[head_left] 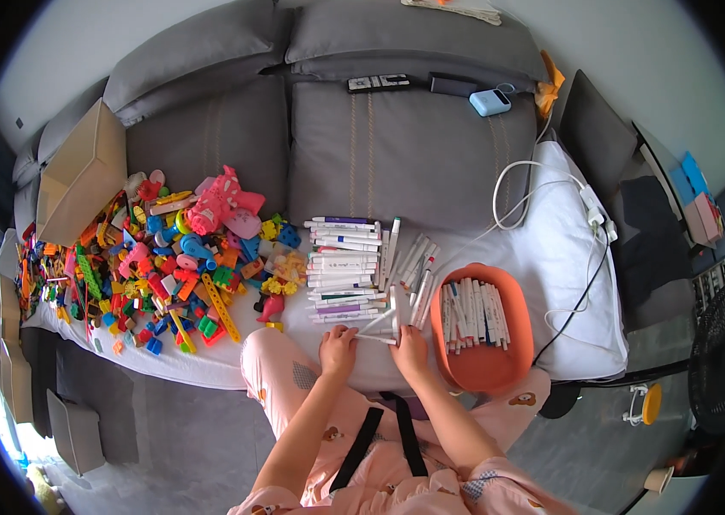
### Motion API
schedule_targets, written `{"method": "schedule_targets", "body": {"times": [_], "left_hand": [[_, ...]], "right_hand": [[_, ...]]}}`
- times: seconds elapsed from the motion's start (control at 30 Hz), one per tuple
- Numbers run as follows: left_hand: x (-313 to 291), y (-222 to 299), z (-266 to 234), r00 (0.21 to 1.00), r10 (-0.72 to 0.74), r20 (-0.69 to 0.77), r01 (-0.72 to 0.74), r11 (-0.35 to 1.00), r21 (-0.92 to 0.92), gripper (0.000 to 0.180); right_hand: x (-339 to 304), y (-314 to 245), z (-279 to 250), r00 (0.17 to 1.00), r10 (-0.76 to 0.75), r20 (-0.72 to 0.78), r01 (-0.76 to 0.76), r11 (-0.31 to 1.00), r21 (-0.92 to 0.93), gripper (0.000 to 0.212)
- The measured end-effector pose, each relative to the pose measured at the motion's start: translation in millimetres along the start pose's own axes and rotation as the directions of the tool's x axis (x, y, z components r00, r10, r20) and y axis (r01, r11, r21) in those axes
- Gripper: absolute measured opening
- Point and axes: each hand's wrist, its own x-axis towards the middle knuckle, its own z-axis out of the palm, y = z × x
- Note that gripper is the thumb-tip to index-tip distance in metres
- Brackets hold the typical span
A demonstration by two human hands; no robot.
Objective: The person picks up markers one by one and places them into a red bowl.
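My left hand [338,350] is closed around the near end of a white marker pen [374,324] at the front edge of the couch. Facing it, my right hand [410,350] is closed at the foot of another white marker pen [394,307] that points away from me. Just beyond my hands lies a stacked row of white marker pens [344,264], with some loose ones to its right. An orange plastic tub [484,371] beside my right hand holds several more markers. My fingers partly hide the ends of the pens they grip.
A large heap of colourful toy blocks [165,266] spreads to the left, by a beige bin [88,176]. White cables and a power strip [592,206] lie at right. On the couch back rest a remote [379,83] and a light-blue power bank [489,102]. A black fan [718,356] stands far right.
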Motion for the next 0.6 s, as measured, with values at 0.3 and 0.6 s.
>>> {"method": "schedule_targets", "body": {"times": [0.3, 0.6], "left_hand": [[3, 49, -8, 0.965, -0.054, -0.256, -0.069, 0.891, -0.449, 0.039], [1, 126, 11, 0.955, -0.051, -0.293, -0.111, 0.853, -0.511, 0.037]], "right_hand": [[-38, -7, -51, 0.970, 0.243, -0.027, -0.129, 0.604, 0.786, 0.023], [-40, 52, -105, 0.926, 0.378, 0.017, -0.212, 0.481, 0.851, 0.017]]}}
